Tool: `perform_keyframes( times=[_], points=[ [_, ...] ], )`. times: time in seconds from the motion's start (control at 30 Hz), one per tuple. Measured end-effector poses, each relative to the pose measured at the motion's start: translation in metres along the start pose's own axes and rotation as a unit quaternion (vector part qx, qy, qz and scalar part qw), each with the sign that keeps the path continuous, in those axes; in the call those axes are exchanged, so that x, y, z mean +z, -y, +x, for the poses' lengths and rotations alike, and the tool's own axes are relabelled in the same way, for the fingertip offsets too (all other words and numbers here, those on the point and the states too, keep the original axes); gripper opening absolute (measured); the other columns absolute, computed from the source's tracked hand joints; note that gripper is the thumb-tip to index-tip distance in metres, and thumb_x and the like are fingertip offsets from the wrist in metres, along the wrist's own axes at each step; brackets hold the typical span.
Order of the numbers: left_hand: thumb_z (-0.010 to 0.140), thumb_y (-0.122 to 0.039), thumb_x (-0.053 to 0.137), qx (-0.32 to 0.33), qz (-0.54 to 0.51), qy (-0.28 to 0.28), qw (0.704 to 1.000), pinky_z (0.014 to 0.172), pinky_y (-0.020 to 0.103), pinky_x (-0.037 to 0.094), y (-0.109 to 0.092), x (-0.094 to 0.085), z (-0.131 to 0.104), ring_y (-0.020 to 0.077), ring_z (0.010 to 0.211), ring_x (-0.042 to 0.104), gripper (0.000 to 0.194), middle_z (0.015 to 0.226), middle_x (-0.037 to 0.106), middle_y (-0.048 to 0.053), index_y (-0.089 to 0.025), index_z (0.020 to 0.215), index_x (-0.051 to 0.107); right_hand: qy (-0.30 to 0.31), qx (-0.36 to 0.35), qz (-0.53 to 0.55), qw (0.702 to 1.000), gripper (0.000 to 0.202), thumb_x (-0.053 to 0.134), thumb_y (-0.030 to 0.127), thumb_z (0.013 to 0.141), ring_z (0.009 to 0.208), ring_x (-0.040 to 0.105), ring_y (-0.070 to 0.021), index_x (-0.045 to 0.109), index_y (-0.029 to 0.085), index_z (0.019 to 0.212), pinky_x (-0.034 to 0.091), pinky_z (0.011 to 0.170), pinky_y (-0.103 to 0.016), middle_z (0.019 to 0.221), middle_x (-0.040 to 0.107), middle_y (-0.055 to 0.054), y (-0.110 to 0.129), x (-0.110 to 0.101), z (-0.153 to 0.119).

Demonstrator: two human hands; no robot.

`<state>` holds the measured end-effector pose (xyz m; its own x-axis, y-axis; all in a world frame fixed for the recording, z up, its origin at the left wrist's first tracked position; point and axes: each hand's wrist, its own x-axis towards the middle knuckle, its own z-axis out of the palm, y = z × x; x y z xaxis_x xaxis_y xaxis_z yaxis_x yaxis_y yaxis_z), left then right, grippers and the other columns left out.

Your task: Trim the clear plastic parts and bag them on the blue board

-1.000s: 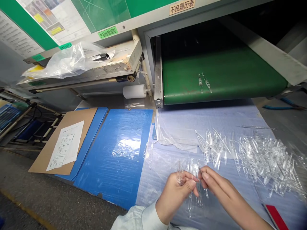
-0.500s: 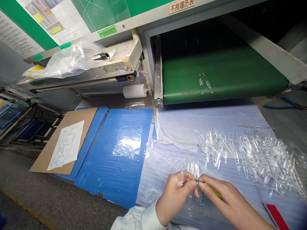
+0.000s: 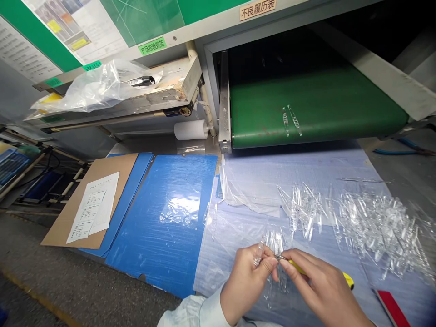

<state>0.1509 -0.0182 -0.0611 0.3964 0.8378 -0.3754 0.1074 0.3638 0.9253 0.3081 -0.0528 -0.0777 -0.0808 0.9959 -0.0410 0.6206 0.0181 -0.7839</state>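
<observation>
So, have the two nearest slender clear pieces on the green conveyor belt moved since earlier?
Yes, slightly: the clear pieces sit nearer the front edge of the conveyor belt.

The sheet-covered bench (image 3: pixel 403 175) carries clear pieces (image 3: pixel 378 222), a blue board (image 3: pixel 150 227) and, apparently, pliers (image 3: pixel 395 152).

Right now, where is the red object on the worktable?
In the head view, the red object lies at the lower right, beyond the right hand and below the large clear pile.

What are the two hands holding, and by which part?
The right hand holds a yellow-handled tool toward its front, near the metal tip. The left hand holds clear slender pieces; by which part cannot be told.
</observation>
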Motion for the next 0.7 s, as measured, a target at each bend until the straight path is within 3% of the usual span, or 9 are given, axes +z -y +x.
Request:
perform_keyframes(
  times=[0.07,0.17,0.23,0.37,0.53,0.7],
  points=[
    [0.083,-0.025,0.050,-0.016,0.016,0.022,0.999,0.066,0.025,0.037,0.003,0.002,-0.004,0.0126,0.061,0.050,0.025,0.057,0.053,-0.002,-0.017,0.059,0.054,-0.038,0.077,0.032,0.996,0.034,0.046,0.053,0.085,0.049,0.057,-0.0157,0.059,0.025,0.070,0.043,0.049,-0.027,0.060,0.062,0.001,-0.004,-0.006,0.002],
    [0.074,-0.020,0.051,-0.098,0.033,0.080,0.991,0.058,0.025,0.035,0.015,0.006,-0.010,0.0119,0.053,0.045,0.017,0.052,0.052,-0.003,-0.017,0.058,0.056,-0.147,0.196,0.024,0.969,0.039,0.037,0.057,0.088,0.042,0.048,-0.0160,0.053,0.025,0.073,0.038,0.042,-0.028,0.051,0.052,0.003,-0.018,-0.033,0.015],
    [0.069,-0.018,0.049,-0.136,0.039,0.058,0.988,0.054,0.025,0.032,0.022,0.007,-0.010,0.0117,0.050,0.042,0.013,0.049,0.051,-0.003,-0.017,0.058,0.055,-0.199,0.226,-0.006,0.954,0.035,0.041,0.054,0.088,0.048,0.046,-0.0160,0.051,0.024,0.073,0.036,0.047,-0.028,0.055,0.049,0.003,-0.030,-0.057,0.033],
    [0.065,-0.018,0.044,-0.128,0.052,-0.004,0.990,0.055,0.025,0.032,0.026,0.005,-0.003,0.0121,0.052,0.043,0.014,0.047,0.048,-0.003,-0.018,0.053,0.049,-0.189,0.244,-0.020,0.951,0.027,0.056,0.043,0.085,0.050,0.039,-0.0114,0.055,0.020,0.070,0.030,0.051,-0.026,0.053,0.041,0.006,-0.045,-0.093,0.090],
    [0.072,-0.029,0.044,-0.118,0.069,-0.026,0.990,0.056,0.025,0.033,0.027,0.002,0.004,0.0119,0.050,0.042,0.024,0.044,0.045,-0.003,-0.019,0.050,0.047,-0.142,0.231,0.088,0.959,0.024,0.055,0.038,0.091,0.046,0.042,-0.0057,0.059,0.015,0.087,0.039,0.044,-0.021,0.066,0.052,0.006,-0.047,-0.105,0.173],
    [0.075,-0.032,0.047,-0.099,0.117,-0.038,0.987,0.059,0.027,0.032,0.040,0.008,0.011,0.0133,0.054,0.044,0.027,0.047,0.044,-0.003,-0.019,0.051,0.047,-0.142,0.167,0.171,0.961,0.045,0.028,0.037,0.100,0.064,0.058,-0.0054,0.061,0.007,0.096,0.044,0.058,-0.022,0.087,0.060,-0.002,-0.040,-0.107,0.221]
  ],
)
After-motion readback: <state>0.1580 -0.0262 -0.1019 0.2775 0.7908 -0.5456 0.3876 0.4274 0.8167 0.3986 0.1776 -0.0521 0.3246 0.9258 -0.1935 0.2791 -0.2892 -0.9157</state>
